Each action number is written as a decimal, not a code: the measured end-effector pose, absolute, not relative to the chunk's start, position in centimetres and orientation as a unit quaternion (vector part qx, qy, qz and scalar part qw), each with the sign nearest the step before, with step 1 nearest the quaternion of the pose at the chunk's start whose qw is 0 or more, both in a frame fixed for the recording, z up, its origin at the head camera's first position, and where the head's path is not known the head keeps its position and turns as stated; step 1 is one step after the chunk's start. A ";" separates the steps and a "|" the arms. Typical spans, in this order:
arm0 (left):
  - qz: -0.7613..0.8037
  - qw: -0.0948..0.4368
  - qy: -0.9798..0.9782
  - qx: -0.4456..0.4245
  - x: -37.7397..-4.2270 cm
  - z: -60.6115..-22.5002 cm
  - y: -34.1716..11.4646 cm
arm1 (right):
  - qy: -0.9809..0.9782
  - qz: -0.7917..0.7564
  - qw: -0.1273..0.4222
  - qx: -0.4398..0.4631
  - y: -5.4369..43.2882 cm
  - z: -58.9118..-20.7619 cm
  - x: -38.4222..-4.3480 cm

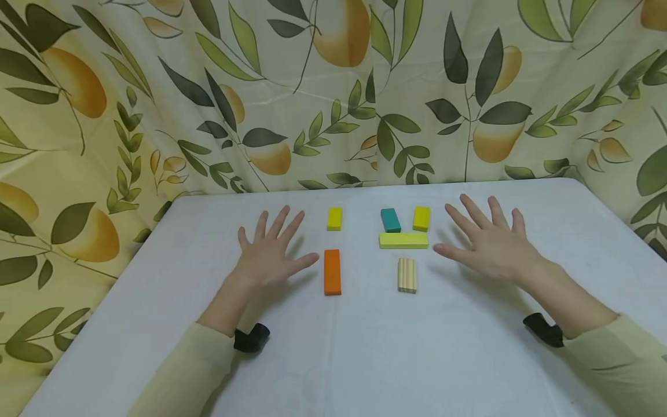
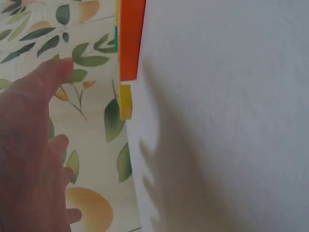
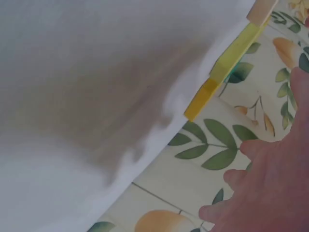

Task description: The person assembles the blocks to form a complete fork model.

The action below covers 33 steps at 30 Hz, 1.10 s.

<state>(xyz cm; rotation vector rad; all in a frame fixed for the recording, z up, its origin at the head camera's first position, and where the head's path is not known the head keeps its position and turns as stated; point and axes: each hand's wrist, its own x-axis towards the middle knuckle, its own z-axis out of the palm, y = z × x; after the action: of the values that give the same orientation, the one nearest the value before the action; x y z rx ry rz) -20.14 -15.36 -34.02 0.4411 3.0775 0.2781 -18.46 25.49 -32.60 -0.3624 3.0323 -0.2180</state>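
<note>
My left hand [image 1: 267, 255] is held over the table with fingers spread, its thumb tip close beside an orange block [image 1: 332, 272]. On the other side, my right hand [image 1: 495, 246] also has its fingers spread and holds nothing. Its thumb points at the end of a long yellow-green block [image 1: 403, 240]. Behind that block lie a teal block [image 1: 390, 220] and a yellow block [image 1: 421, 218]. A second yellow block [image 1: 334, 218] sits beyond the orange one. Nearer me is a ridged, pale wooden piece [image 1: 407, 275]. Both wrist views show shadows below the hands.
A white cloth covers the table [image 1: 365, 359]. Behind it and at the sides hangs a curtain [image 1: 323, 145] printed with fruit and leaves. Black straps [image 1: 252, 338] show at the wrists, by the pale sleeves [image 1: 187, 370].
</note>
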 end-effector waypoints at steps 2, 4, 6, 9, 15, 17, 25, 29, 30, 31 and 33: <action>0.089 0.008 0.986 0.144 -20.1 -34.1 -15.0 | 0.989 -0.073 0.039 -0.124 25.0 -32.6 -18.4; 0.088 0.009 0.985 0.146 -20.0 -34.3 -14.6 | 0.988 -0.073 0.038 -0.128 24.5 -32.6 -18.3; 0.086 0.013 0.985 0.149 -19.9 -34.4 -14.2 | 0.988 -0.076 0.037 -0.131 24.0 -32.6 -18.3; 0.086 0.019 0.984 0.153 -19.7 -34.6 -13.7 | 0.987 -0.081 0.036 -0.136 23.2 -32.7 -18.3; 0.089 0.022 0.982 0.162 -19.4 -34.8 -13.0 | 0.985 -0.083 0.034 -0.150 22.2 -32.9 -18.3; 0.088 0.028 0.982 0.166 -19.3 -34.8 -12.8 | 0.984 -0.086 0.035 -0.155 21.7 -32.9 -18.2; 0.113 0.035 0.976 0.182 -18.7 -34.8 -11.9 | 0.978 -0.100 0.029 -0.179 20.2 -33.0 -18.1; 0.118 0.032 0.972 0.198 -18.5 -34.9 -11.7 | 0.969 -0.125 -0.003 -0.212 19.9 -33.1 -18.2; 0.119 0.031 0.971 0.205 -18.4 -34.9 -11.7 | 0.967 -0.133 -0.011 -0.219 19.9 -33.0 -18.3; 0.121 0.031 0.969 0.212 -18.4 -35.0 -11.7 | 0.963 -0.142 -0.019 -0.227 19.9 -33.1 -18.4; 0.125 0.033 0.966 0.226 -18.3 -35.0 -11.7 | 0.959 -0.159 -0.024 -0.234 19.9 -33.1 -18.6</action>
<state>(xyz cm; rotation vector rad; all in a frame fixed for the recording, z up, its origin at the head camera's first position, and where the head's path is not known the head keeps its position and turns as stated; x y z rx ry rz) -18.32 -11.71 -35.03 0.6952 2.9716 0.3833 -18.58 19.94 -33.10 -0.7453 3.0594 -0.5059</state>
